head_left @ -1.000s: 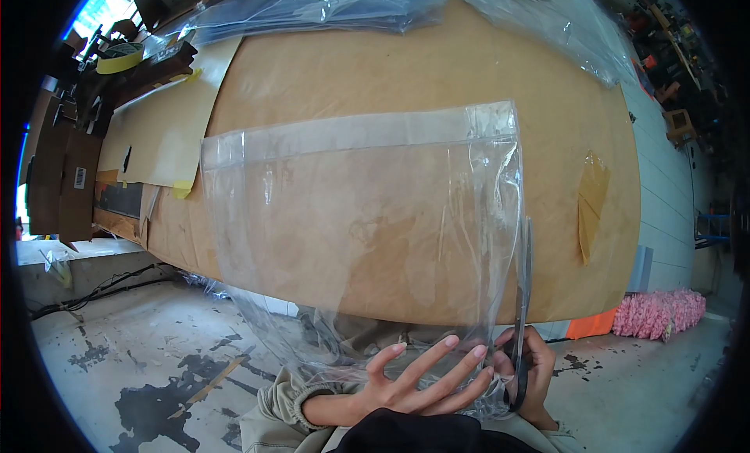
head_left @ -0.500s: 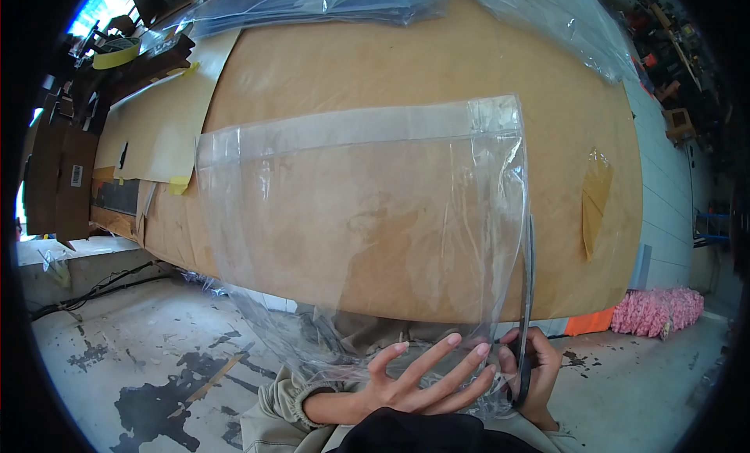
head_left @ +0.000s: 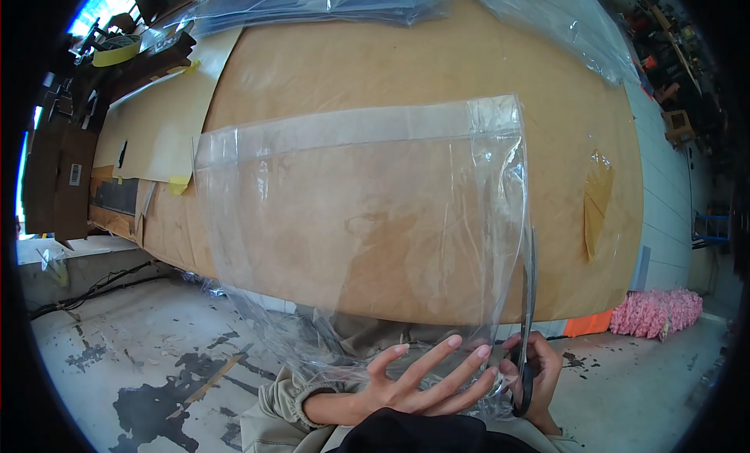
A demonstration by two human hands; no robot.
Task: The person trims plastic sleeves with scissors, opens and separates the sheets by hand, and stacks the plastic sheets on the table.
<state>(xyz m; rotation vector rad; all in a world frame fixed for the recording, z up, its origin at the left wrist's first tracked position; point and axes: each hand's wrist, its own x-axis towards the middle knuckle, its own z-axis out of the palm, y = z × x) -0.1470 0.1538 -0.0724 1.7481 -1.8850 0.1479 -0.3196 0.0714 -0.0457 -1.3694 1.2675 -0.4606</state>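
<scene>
At the far left, a brown cardboard box (head_left: 69, 183) with a white label is standing beside the brown-covered tabletop (head_left: 344, 66). A yellow tape roll (head_left: 116, 55) is sitting beyond it, and a pale sheet (head_left: 156, 137) is lying on the tabletop's left part, with yellow tape (head_left: 179, 185) showing at its near corner. Below, black cables (head_left: 98, 290) are running near the worn floor (head_left: 86, 383).

Across the middle, a clear plastic sheet (head_left: 351, 211) is lying over the tabletop, its near part hanging past the edge in crumpled folds towards the person. Bluish clear plastic (head_left: 328, 4) is lying bunched along the far edge. The left hand (head_left: 422, 383) is lying open over the sheet's near folds, its fingers spread. Just right of it, the right hand (head_left: 541, 375) is gripping the dark handles of the scissors (head_left: 529, 297), whose blades are pointing away from the person alongside the sheet's right edge.

Further right, a strip of shiny brown tape (head_left: 598, 207) is lying on the tabletop. Past its near right corner, an orange piece (head_left: 588, 324) and a fluffy pink bundle (head_left: 656, 312) are showing.
</scene>
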